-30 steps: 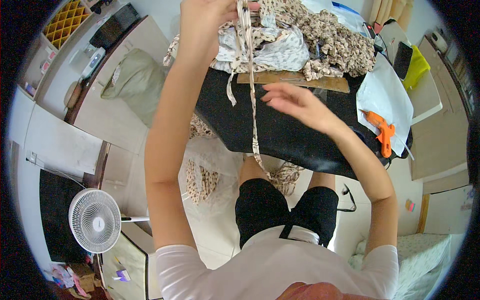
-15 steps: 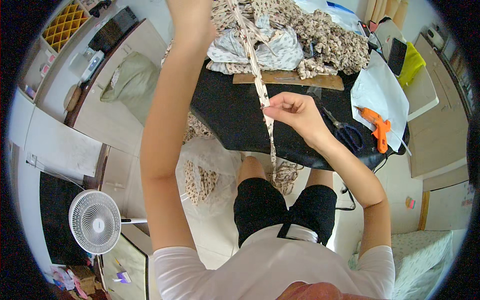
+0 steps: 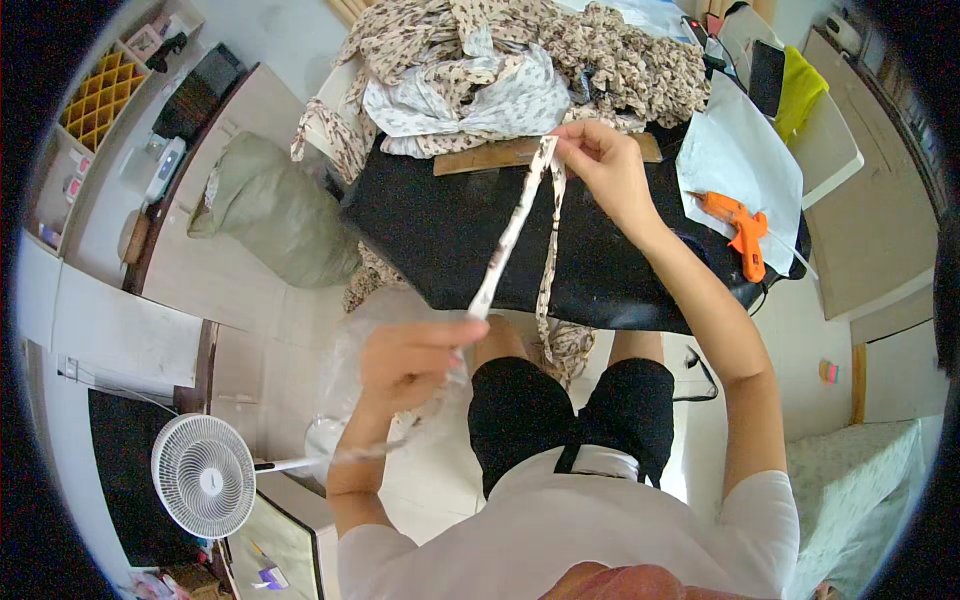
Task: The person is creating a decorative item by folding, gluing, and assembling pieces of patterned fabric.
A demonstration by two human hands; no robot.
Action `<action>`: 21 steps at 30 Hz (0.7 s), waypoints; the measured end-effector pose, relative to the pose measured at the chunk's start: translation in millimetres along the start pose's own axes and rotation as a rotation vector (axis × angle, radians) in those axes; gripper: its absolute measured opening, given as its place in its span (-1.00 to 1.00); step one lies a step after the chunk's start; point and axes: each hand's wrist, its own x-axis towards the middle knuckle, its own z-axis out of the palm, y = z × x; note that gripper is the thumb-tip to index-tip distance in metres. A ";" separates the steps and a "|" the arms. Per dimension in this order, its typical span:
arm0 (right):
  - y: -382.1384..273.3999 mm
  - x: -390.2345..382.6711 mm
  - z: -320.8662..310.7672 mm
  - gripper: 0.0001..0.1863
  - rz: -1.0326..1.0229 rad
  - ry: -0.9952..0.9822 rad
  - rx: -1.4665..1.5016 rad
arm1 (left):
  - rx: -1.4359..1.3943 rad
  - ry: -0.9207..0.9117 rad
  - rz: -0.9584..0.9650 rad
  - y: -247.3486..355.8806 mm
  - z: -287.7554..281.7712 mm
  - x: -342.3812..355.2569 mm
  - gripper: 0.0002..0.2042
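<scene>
L hand [image 3: 415, 360] near-left, grip pinched on fabric strip [image 3: 510, 240] | R hand [image 3: 605, 165] far, pinching its top end over black bench [image 3: 450, 230] | strip taut between hands | tip: keep tension even, no twist, clear of fabric pile [image 3: 520, 60]

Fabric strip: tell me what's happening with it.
A seated person stretches a patterned fabric strip between both hands over a black table. The right hand pinches its upper end near a wooden ruler; the left hand grips the lower end. Heaped fabric and a glue gun lie nearby.
</scene>
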 end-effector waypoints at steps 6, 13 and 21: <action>-12.5 -9.2 1.6 -0.86 -0.033 -0.045 0.015 | 0.438 -0.308 -0.021 -8.8 32.4 -28.3 -0.89; -33.5 -20.1 -5.9 -0.87 -0.048 -0.065 0.051 | 0.533 -0.392 0.115 -14.8 48.3 -21.3 -0.88; -43.4 -28.9 6.4 -0.87 -0.234 -0.103 -0.203 | 0.199 0.066 -0.315 -20.7 39.2 4.9 -0.74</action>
